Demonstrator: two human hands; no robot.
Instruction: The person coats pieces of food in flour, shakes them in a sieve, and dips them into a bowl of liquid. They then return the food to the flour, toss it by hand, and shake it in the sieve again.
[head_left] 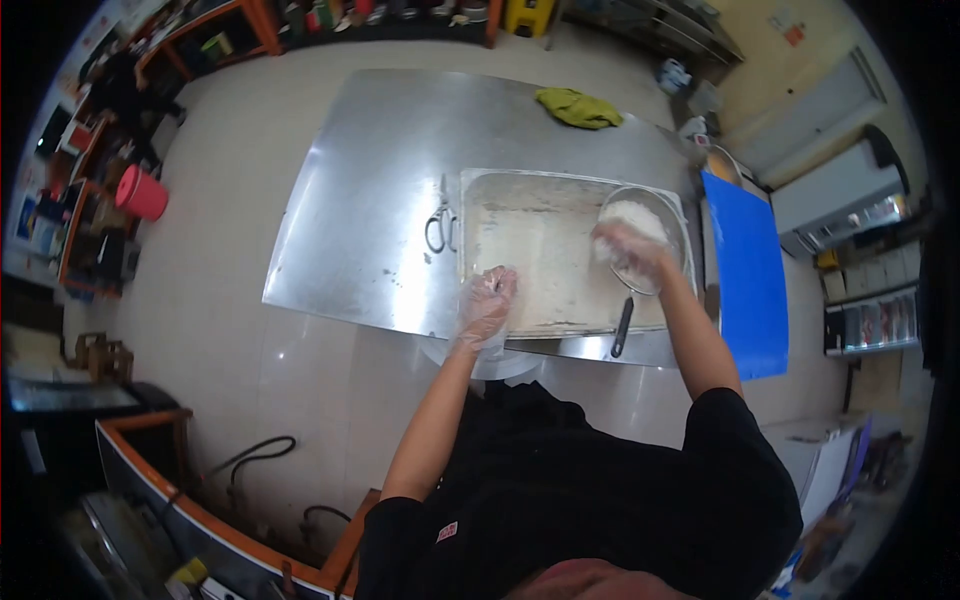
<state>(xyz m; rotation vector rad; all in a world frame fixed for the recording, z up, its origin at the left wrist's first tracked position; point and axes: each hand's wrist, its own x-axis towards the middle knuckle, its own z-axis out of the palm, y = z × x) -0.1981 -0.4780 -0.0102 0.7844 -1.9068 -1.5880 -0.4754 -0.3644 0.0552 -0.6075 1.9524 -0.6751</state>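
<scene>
A shallow rectangular tray (574, 328), dusted inside with white powder, sits on the metal table. Over its right end rests a round wire sieve (640, 290) with a dark handle pointing toward me, and a heap of white powder (632, 213) lies in it. My right hand (635, 248) is over the sieve at the powder, its fingers smeared by motion. In a clear plastic glove, my left hand (488, 305) is at the tray's near left corner with its fingers curled in; what they hold is too small to make out. Scissors (441, 228) lie left of the tray.
A crumpled yellow-green cloth (578, 108) lies at the far edge of the metal table (380, 170). Right of the table is a blue panel (748, 275). A pink bin (142, 193) stands on the floor at left, near a person in dark clothes (125, 85).
</scene>
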